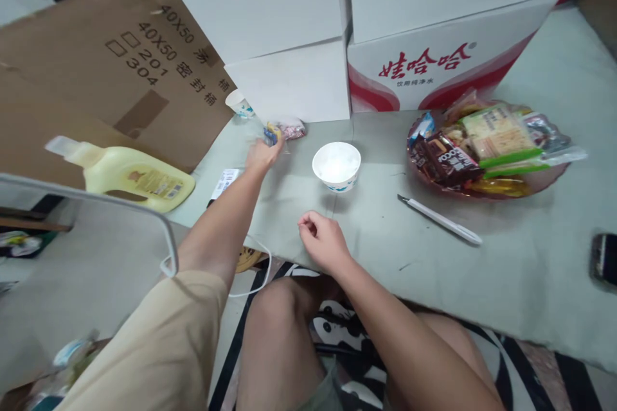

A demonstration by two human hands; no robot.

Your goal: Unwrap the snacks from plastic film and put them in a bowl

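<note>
My left hand (263, 155) reaches forward over the pale green table (482, 270) and is closed on a small blue and yellow thing (271, 134), blurred by motion. Just past it lie a pinkish wrapped packet (292, 128) and a small paper cup (238, 103). My right hand (322, 241) rests near the table's front edge, fingers loosely curled, nothing visible in them. A white paper bowl (336, 166) with white contents stands between the two hands, slightly farther out.
A red plate of wrapped snacks (486, 148) sits at the right. A white knife-like tool (441, 219) lies before it, a dark phone (605, 258) at the right edge. White boxes (424, 64) stand behind, brown cardboard (96, 77) and a yellow detergent bottle (130, 176) left.
</note>
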